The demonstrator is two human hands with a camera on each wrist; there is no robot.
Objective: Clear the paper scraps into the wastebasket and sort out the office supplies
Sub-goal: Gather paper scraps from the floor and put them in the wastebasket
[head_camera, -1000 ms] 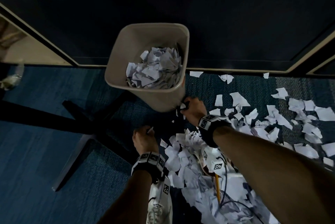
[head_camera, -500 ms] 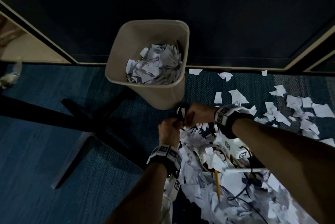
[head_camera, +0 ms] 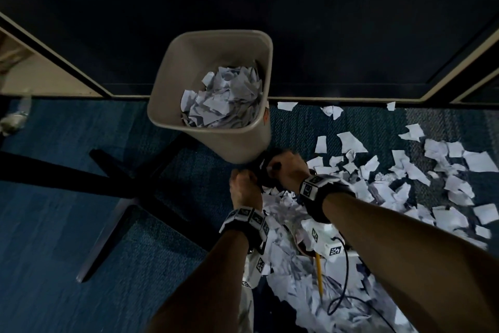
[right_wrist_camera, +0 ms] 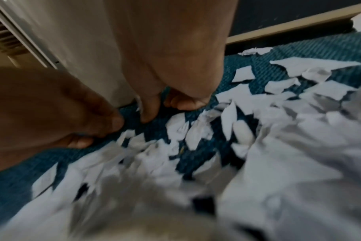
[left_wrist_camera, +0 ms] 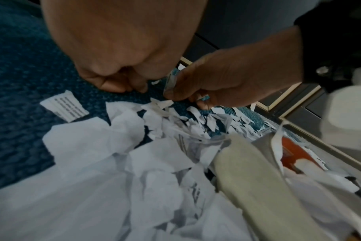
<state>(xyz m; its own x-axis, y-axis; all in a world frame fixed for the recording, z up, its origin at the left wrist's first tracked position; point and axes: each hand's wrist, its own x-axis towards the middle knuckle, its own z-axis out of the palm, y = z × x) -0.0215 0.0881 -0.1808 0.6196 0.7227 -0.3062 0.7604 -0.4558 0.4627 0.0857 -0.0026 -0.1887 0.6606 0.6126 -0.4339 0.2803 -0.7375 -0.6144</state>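
Scrap-clearing step: both hands work the carpet at the wastebasket's (head_camera: pixel 186 68) 5 o'clock. Left hand (head_camera: pixel 244 188) fingers curl narrow, apparently empty; right hand (head_camera: pixel 286 168) pinches small paper scraps (left_wrist_camera: pixel 165 104). Next, I'd guess, lift and drop them in.

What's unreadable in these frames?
- Right hand contents: head view, a dark blurred shape covers the fingers.
- Left hand fingertips: left wrist view, curled under the palm.
- Foreground scraps: right wrist view, blurred.
- Wastebasket base: head view, hidden behind both hands.

blue carpet (head_camera: pixel 67 224) | paper scraps (head_camera: pixel 445 170), wastebasket (head_camera: pixel 243 143), pencil (head_camera: pixel 319 273)
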